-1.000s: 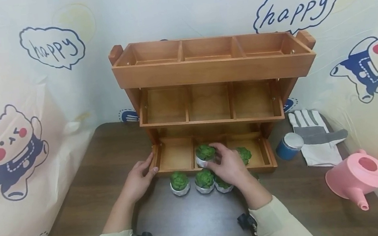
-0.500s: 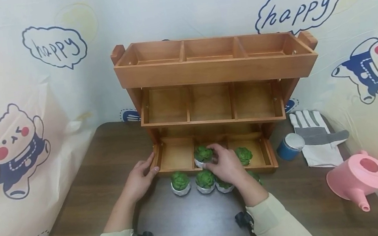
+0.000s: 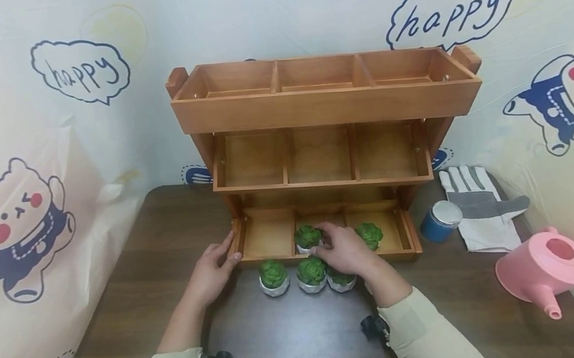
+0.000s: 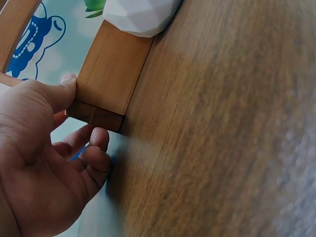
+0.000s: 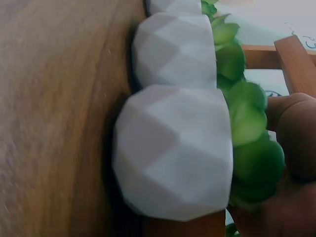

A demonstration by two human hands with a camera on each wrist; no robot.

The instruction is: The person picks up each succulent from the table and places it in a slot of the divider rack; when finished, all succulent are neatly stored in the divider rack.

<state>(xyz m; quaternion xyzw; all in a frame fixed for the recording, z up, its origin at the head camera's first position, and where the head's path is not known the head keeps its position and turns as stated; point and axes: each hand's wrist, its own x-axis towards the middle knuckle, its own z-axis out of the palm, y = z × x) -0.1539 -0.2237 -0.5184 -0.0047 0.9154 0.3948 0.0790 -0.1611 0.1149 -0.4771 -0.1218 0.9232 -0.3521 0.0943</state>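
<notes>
A three-tier wooden planter shelf (image 3: pixel 326 106) stands on the table. My right hand (image 3: pixel 348 251) pinches a potted succulent (image 3: pixel 308 236) low in the bottom tier's middle compartment, left of that compartment's centre. Another potted succulent (image 3: pixel 369 236) sits in the bottom right compartment, partly behind the hand. At the bottom tier's left end, my left hand (image 3: pixel 212 275) holds the corner; the left wrist view has its thumb (image 4: pixel 66 89) on the front board and the other fingers curled by the end. Several succulents in white faceted pots (image 5: pixel 173 153) line the table before the shelf.
To the shelf's right stand a blue can with a pale lid (image 3: pixel 441 221), a grey-and-white glove (image 3: pixel 478 208) lying flat, and a pink watering can (image 3: pixel 543 266) near the table's right edge. A printed cloth (image 3: pixel 265 12) hangs behind and at both sides.
My right hand has brought its succulent slightly left and down into the middle compartment. The left hand keeps its place at the shelf's end.
</notes>
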